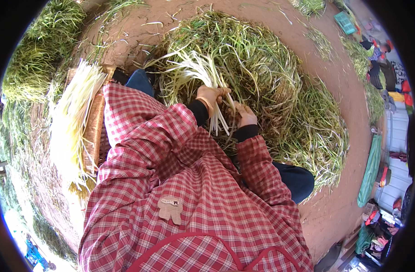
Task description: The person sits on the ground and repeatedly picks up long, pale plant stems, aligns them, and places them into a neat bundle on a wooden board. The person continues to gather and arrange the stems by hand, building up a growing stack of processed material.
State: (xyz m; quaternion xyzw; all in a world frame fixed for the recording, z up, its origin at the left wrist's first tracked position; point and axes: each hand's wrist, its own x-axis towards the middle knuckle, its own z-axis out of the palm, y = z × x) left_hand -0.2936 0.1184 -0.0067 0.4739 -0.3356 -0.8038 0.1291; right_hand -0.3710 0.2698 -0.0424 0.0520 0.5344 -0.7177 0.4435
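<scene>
My left hand is wrapped around a bunch of pale, blanched leafy stalks. Their white ends stick out below the fist, and the yellowish leaf ends fan out above it. Close by on the right, my right hand has its fingertips on a single stalk at the bunch's edge. Under and beyond both hands spreads a large heap of green and yellowed leaves. To my left, a thick layer of similar pale stalks lies on a brown box or crate, whose exact make is unclear.
Bare earth floor curves around the heap. More greens are piled at the far left. Along the right are a teal plastic crate, a long green bundle and assorted clothing. My knee borders the heap at right.
</scene>
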